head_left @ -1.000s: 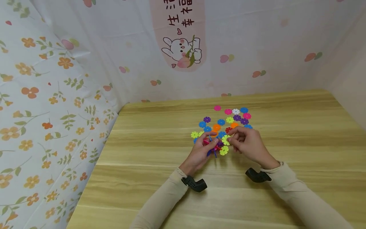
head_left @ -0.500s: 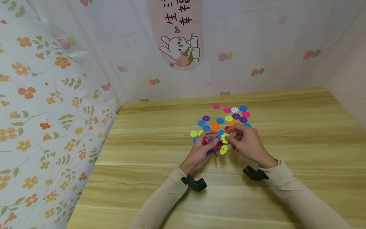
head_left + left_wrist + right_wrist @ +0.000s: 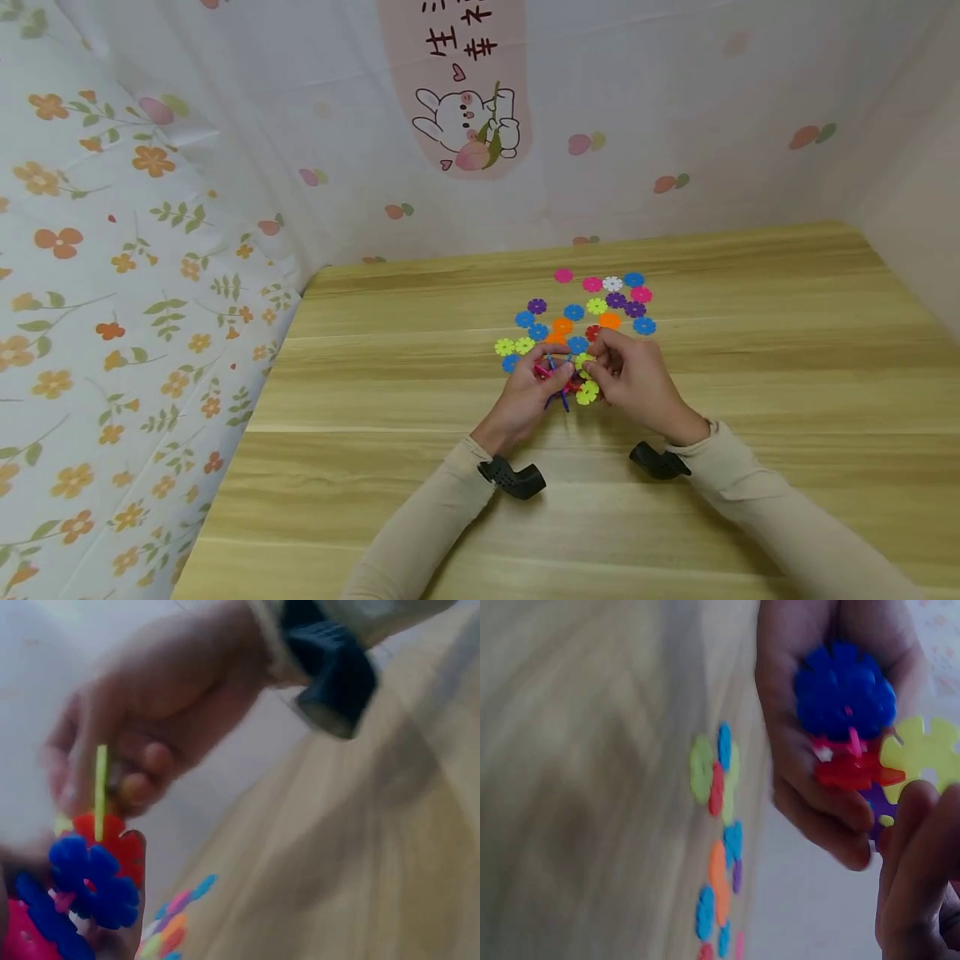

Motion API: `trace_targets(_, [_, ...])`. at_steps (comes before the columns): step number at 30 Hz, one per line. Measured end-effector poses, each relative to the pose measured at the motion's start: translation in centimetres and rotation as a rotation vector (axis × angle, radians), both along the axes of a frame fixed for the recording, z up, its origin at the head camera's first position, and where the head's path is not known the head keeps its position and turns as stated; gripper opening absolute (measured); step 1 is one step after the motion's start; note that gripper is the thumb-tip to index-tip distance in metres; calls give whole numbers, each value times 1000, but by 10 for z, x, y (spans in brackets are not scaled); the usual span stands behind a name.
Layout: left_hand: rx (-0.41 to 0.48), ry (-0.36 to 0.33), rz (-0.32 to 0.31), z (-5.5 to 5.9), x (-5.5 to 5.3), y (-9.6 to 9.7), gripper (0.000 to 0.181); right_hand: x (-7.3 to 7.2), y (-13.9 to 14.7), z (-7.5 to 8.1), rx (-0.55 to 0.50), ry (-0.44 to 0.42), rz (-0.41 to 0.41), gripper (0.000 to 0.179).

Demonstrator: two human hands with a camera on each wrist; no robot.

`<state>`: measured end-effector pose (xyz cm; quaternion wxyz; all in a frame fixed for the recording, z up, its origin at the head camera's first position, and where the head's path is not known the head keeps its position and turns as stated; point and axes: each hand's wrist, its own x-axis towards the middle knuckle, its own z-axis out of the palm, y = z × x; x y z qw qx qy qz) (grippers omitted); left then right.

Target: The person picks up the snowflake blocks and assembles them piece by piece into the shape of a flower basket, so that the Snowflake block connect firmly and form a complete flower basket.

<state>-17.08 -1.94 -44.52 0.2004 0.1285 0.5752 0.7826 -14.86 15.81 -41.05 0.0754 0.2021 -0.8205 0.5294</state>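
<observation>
My left hand (image 3: 522,395) holds a cluster of slotted snowflake discs joined at angles. In the right wrist view it has a blue disc (image 3: 844,694), a red disc (image 3: 844,774) and part of a purple disc (image 3: 880,801). A yellow-green disc (image 3: 587,392) stands out on its right side. My right hand (image 3: 636,379) pinches another yellow-green disc (image 3: 582,361) right at the cluster, thumb and fingertips bent at its edge. In the left wrist view a yellow-green disc (image 3: 100,787) shows edge-on by the red disc (image 3: 124,851). The fingers hide part of the joins.
Loose discs in several colours lie beyond the hands on the wooden table (image 3: 375,467), among them a white disc (image 3: 612,284), an orange disc (image 3: 610,320) and a blue disc (image 3: 644,326). A printed curtain (image 3: 300,108) hangs behind the table and along its left.
My right hand has moved left toward the cluster, bringing its yellow-green disc up against it. The left hand keeps its hold in nearly the same place. The head view has shifted slightly.
</observation>
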Motion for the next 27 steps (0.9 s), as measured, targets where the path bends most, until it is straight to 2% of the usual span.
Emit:
trace_targets(2, [-51, 42, -1, 2, -2, -3, 38, -1, 0, -1, -40, -24, 8, 12])
trace_targets(4, [-50, 49, -16, 6, -3, -6, 39, -3, 2, -2, -109, -85, 8, 11])
trace_targets(7, [67, -1, -37, 9, -5, -8, 41, -5, 3, -1, -211, -154, -76, 13])
trace_targets(9, [191, -64, -34, 9, -5, -7, 43, -6, 1, -1, -282, -181, -149, 16])
trace_targets(11, [254, -84, 2, 8, -5, -4, 46, -5, -3, -2, -348, -208, -180, 18])
trace_targets(12, [254, -74, 27, 8, -5, -2, 48, -4, -5, -3, -372, -223, -177, 18])
trace_targets(15, [205, -39, 109, 6, -6, 1, 50, 1, -13, -6, -383, -289, -94, 20])
trace_targets(18, [173, -31, 175, 5, -7, -1, 47, 2, -10, -8, -256, -356, 27, 21])
trace_targets(21, [183, -53, 186, 3, -9, -7, 45, -8, 9, -7, -39, -366, 107, 18])
trace_targets(23, [184, -53, 165, 3, -9, -12, 48, -20, 27, -8, 120, -313, 83, 14])
trace_targets(27, [165, -19, 100, 2, -8, -20, 56, -48, 61, -10, 430, -171, -92, 13])
